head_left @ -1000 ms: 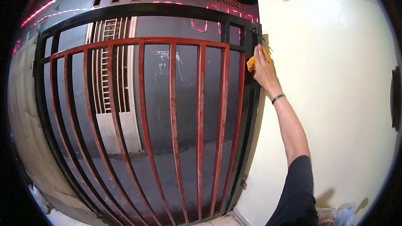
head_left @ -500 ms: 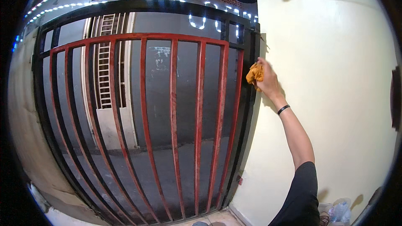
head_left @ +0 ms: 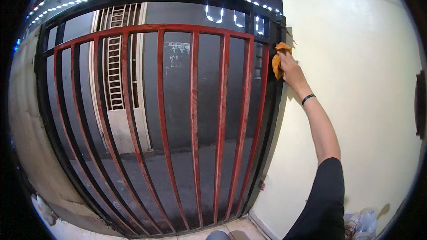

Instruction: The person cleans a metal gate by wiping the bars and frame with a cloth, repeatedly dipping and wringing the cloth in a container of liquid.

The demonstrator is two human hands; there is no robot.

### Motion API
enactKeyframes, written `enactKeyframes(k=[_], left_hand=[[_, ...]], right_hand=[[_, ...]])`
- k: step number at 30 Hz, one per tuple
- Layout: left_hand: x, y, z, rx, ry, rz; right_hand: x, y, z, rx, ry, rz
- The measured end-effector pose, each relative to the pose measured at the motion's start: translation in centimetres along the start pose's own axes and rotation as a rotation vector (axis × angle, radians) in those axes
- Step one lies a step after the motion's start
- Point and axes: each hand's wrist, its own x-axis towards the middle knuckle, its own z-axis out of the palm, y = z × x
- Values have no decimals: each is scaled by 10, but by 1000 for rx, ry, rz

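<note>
My right hand (head_left: 293, 71) reaches up at the right side of the gate, its fingers closed on an orange cloth (head_left: 277, 66). The crumpled cloth is pressed against the black upright post (head_left: 274, 93) at the gate's right edge, beside the pale wall. A dark band circles the wrist, and a black sleeve covers the upper arm. The metal gate (head_left: 194, 106) has red bars inside a black frame and stands in front of me. My left hand does not appear.
A cream wall (head_left: 356, 84) runs along the right, close to my arm. Clear plastic bags (head_left: 367, 221) lie low at its foot. Beyond the bars are a grey wall (head_left: 178, 93) and a pale door (head_left: 123, 129). Tiled floor (head_left: 238, 229) shows at the bottom.
My right hand and the cloth have moved upward and slightly right along the post. The cloth now spreads taller in the hand. The whole view has shifted a little.
</note>
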Motion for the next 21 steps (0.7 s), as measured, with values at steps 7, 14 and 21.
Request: enactKeyframes(k=[7,14,21], left_hand=[[9,30,-33,-48,-72,-117],[11,11,-40,-66,-35,-167],[6,31,-38,88,35,-5]], right_hand=[[-48,-53,-10,240,-215,123],[63,-36,16,682,490,693],[111,-58,41,466,516,726]])
